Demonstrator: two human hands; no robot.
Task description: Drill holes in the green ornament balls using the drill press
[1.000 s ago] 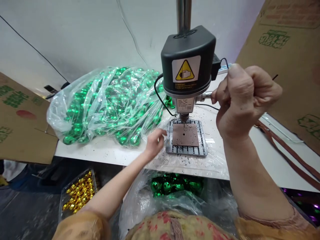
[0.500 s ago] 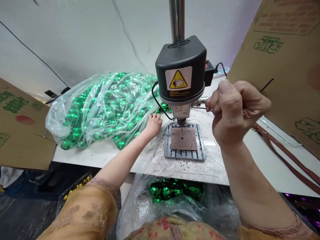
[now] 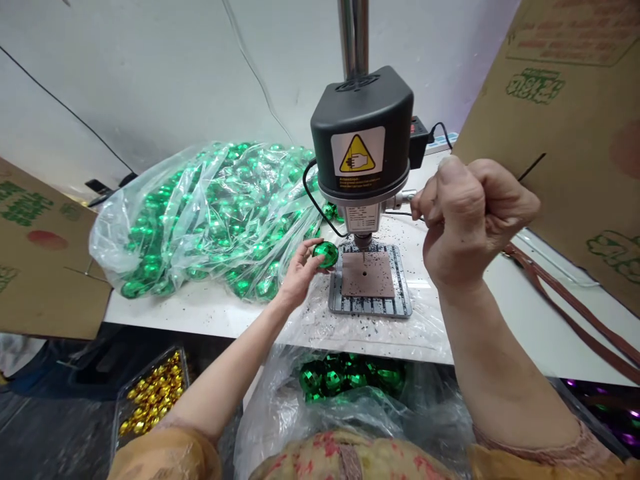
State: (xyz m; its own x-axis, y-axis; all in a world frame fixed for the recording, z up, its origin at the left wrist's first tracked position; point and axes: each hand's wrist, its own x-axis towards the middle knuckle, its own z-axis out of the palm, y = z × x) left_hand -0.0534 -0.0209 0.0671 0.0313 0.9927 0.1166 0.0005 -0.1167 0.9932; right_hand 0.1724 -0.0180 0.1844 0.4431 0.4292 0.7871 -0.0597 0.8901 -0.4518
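My left hand [image 3: 301, 268] pinches a shiny green faceted ball [image 3: 325, 255] in its fingertips, just left of the drill press base [image 3: 373, 308]. A brown square pad [image 3: 367, 275] with a small dark hole lies on that base, scattered with dark shavings. Above it stands the small drill press [image 3: 363, 137], its black head bearing a yellow warning label. My right hand [image 3: 473, 220] is closed in a fist round the press's feed handle, most of which it hides. Beside my left hand, a clear plastic bag [image 3: 200, 220] bulges with many green balls.
Cardboard boxes flank the table, one at left [image 3: 45, 260] and one at right [image 3: 570, 127]. Brown straps [image 3: 565, 300] lie at right. Below the front edge sit more green balls [image 3: 350, 377] in plastic and a tray of gold balls [image 3: 155, 393].
My left hand has come back from beside the bag toward me, with a green ball now showing in its fingers. My right hand stays on the handle.
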